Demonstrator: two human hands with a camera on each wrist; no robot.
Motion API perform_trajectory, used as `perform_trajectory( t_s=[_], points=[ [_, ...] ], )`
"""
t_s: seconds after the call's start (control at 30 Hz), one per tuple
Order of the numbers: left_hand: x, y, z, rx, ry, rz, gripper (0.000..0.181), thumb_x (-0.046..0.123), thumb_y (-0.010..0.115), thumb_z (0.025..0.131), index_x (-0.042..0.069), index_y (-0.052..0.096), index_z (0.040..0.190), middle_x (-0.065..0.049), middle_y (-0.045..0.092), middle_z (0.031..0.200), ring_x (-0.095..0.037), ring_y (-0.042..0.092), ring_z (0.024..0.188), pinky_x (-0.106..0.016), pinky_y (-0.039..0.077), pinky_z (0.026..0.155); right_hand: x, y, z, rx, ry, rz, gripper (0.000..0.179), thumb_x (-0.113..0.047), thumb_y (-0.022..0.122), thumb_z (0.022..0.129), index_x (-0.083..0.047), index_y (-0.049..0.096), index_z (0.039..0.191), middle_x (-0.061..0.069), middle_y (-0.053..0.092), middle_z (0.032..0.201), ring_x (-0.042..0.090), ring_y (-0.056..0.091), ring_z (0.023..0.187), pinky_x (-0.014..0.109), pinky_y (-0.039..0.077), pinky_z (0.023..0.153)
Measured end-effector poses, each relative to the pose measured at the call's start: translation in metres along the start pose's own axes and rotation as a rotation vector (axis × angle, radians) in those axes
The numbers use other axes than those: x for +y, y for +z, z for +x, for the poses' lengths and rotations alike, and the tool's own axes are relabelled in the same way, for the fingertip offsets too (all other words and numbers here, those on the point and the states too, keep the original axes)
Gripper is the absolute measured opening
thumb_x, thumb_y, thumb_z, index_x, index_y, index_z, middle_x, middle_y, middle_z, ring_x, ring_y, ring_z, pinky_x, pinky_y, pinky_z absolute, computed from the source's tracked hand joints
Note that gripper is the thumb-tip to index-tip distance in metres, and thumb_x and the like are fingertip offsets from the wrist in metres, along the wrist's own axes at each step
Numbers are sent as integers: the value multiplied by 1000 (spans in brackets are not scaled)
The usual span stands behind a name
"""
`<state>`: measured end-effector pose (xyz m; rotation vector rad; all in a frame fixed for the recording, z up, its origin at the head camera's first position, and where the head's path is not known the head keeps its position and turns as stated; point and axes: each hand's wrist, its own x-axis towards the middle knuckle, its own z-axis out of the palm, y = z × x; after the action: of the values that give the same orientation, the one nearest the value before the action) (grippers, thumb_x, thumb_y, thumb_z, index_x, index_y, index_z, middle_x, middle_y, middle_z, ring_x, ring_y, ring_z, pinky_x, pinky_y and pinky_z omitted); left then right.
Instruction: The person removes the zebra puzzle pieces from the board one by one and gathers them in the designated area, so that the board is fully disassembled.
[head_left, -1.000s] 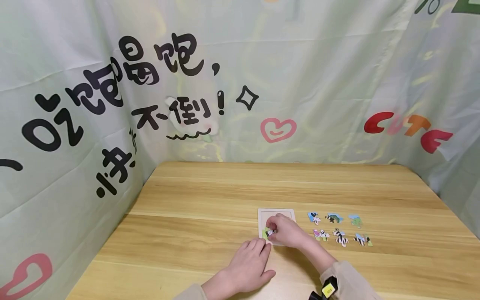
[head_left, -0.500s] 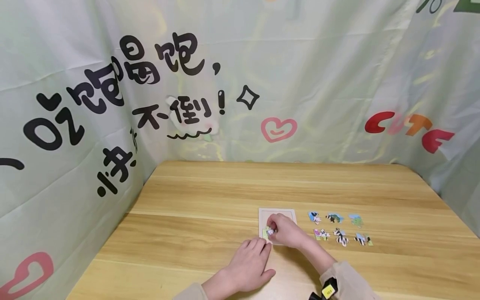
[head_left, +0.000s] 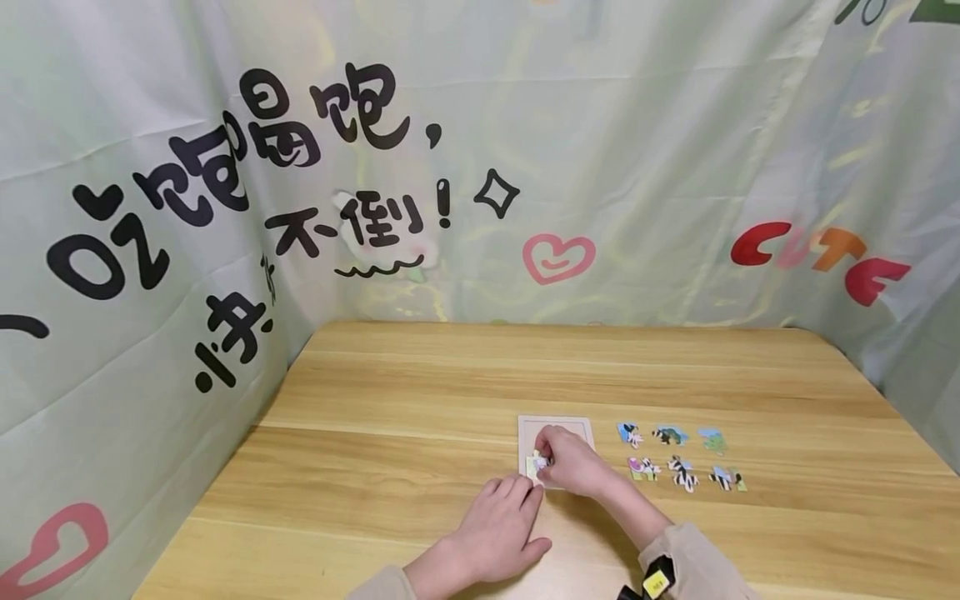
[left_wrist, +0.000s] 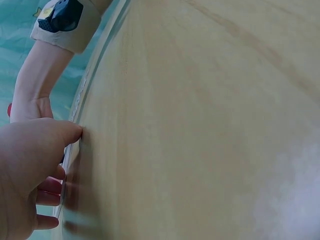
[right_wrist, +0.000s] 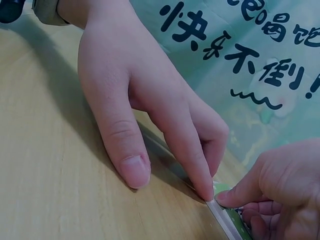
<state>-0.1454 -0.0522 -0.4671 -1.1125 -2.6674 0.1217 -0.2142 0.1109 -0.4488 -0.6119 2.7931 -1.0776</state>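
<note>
In the head view a shallow, pale square puzzle tray (head_left: pixel 555 420) lies on the table. My right hand (head_left: pixel 573 463) bends over it and pinches a green puzzle piece (head_left: pixel 533 465) at its near left corner; the fingers cover much of the piece. My left hand (head_left: pixel 495 533) lies palm down with fairly straight fingers, their tips at the tray's near edge. In the right wrist view, the right thumb presses on the green piece (right_wrist: pixel 222 188) beside a left fingertip on the tray's rim (right_wrist: pixel 222 219). The left wrist view shows the left hand (left_wrist: pixel 30 170) seen side-on at that rim.
Several loose puzzle pieces lie in two rows right of the tray, among them a black-and-white striped piece (head_left: pixel 682 474) and a green one (head_left: pixel 712 440). Wooden tabletop (head_left: pixel 405 375) surrounds them. A printed cloth (head_left: pixel 637 167) hangs behind and at the sides.
The green piece under my right fingers has tilted or shifted slightly at the tray's corner and looks paler. Both hands stay almost where they were.
</note>
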Motion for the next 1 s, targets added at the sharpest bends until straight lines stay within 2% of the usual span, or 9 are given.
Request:
perform_trajectory(
  t_s=[0.33, 0.53, 0.63, 0.83, 1.0],
  points=[
    [0, -1, 1, -8, -2, 2, 62, 54, 48, 88, 5, 54, 125, -2, 48, 110, -16, 45, 107, -31, 38, 89, -2, -1, -1, 7, -13, -29, 29, 7, 70, 68, -6, 51, 86, 0, 47, 77, 14, 43, 69, 29, 39, 62],
    [0, 0, 1, -24, -4, -2, 62, 55, 47, 89, 5, 54, 126, -2, 48, 111, -16, 44, 108, -32, 38, 90, -2, -2, -2, -3, -31, -6, 30, 8, 68, 67, -6, 50, 86, 1, 47, 76, 15, 43, 68, 29, 38, 60],
    [0, 1, 1, -26, -5, -10, 63, 55, 47, 89, 6, 54, 127, -2, 48, 111, -16, 44, 109, -32, 38, 90, 0, -2, -3, -8, -43, 27, 29, 9, 67, 69, -6, 49, 86, 1, 47, 74, 15, 43, 67, 27, 38, 58],
    [0, 2, 0, -19, -10, -15, 64, 55, 47, 89, 6, 53, 128, -2, 48, 113, -16, 44, 109, -32, 37, 91, 7, -3, -2, 2, -61, 118, 17, 8, 59, 81, -5, 50, 86, -1, 49, 71, 13, 47, 66, 24, 40, 58],
    [0, 0, -1, -33, -5, 17, 63, 55, 44, 90, 6, 52, 128, -3, 48, 118, -17, 43, 114, -32, 37, 93, 8, -8, -2, -13, -45, 185, 11, 6, 56, 83, -3, 51, 86, 1, 52, 71, 14, 49, 66, 25, 41, 60]
  ],
)
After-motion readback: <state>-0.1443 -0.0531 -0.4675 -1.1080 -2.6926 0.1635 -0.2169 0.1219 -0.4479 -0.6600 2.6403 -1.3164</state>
